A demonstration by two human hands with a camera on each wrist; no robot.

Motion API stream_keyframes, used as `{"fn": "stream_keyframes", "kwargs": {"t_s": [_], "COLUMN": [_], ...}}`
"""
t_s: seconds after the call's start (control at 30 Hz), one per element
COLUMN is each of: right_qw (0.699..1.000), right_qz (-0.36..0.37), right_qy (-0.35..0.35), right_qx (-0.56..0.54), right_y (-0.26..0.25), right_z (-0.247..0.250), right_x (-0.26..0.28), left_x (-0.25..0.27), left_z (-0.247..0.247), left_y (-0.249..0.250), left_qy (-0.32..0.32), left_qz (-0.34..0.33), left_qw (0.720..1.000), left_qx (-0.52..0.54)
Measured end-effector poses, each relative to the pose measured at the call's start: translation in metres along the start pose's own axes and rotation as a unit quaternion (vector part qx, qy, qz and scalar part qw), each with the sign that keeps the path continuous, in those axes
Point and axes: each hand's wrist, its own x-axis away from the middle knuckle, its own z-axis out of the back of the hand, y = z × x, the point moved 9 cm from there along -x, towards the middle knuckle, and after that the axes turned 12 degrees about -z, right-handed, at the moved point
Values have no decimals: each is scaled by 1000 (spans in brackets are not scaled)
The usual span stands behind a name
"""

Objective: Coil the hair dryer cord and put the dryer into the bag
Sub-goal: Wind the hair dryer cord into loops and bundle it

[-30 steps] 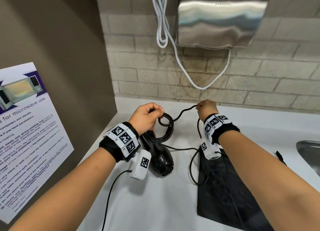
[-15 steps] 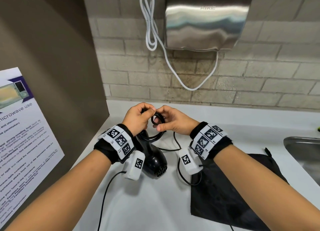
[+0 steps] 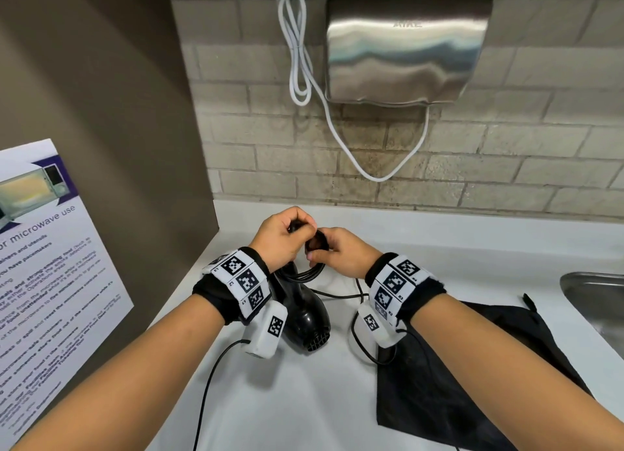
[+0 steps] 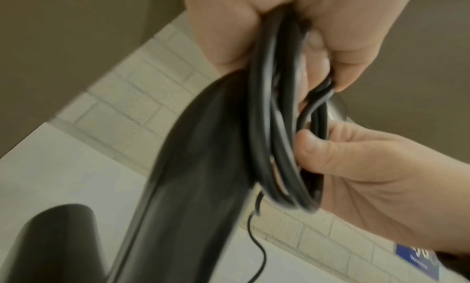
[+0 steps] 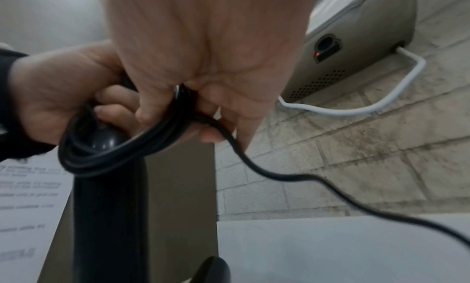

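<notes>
The white counter (image 3: 439, 244) carries everything, with a steel sink (image 3: 594, 302) at its 3 o'clock edge and a wall-mounted hand dryer (image 3: 408, 45) with its white lead at 12 o'clock. A microwave notice (image 3: 50, 281) hangs on the side panel at 9 o'clock.

The black bag (image 3: 472, 383) lies flat on the counter at about 4 o'clock from the hands, partly under the right forearm; its mouth cannot be made out, and nothing is in it yet. That half of the task is judged untouched.

The hair dryer (image 3: 305, 319) stands on the counter with its barrel end down and its handle rising toward 12 o'clock, into the left hand.

The cord (image 4: 277, 130) is partly coiled: several loops hang bunched beside the top of the handle. A free length runs from the coil toward 4 o'clock in the right wrist view, and in the head view it lies looped on the counter by the bag's near corner. So coiling appears well under way but unfinished; the plug is not visible.

The left hand (image 3: 278, 239) is closed around the gathered loops at the handle's top. The right hand (image 3: 341, 253), touching the left at 3 o'clock, has its fingers curled, pinching the newest loop against the bundle, with the free cord passing out between them.

What remains, on this showing: wind in the slack, secure the coil, open the bag, and slide the dryer inside.
</notes>
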Motion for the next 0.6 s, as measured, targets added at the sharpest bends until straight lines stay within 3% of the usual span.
{"fn": "stream_keyframes", "kwargs": {"t_s": [0.13,0.2,0.3,0.4,0.5,0.6], "right_qw": [1000,999,999,998,993,982], "right_qz": [-6,-17,-42,-51,-74,-47], "right_qy": [0,-1,-18,-46,-9,54], "right_qx": [19,48,0,2,88,173], "right_y": [0,1,0,3,3,-16], "right_z": [0,3,16,19,27,40], "right_x": [1,2,8,8,4,2], "left_x": [0,1,6,10,10,10], "left_z": [-3,0,7,8,1,-1], "left_y": [6,5,1,-1,0,3], "left_qy": [-27,-26,-24,-60,-104,-107], "left_qz": [-47,-34,-3,27,35,24], "left_qw": [998,999,999,997,994,994], "left_qx": [-40,-14,28,42,27,-4]}}
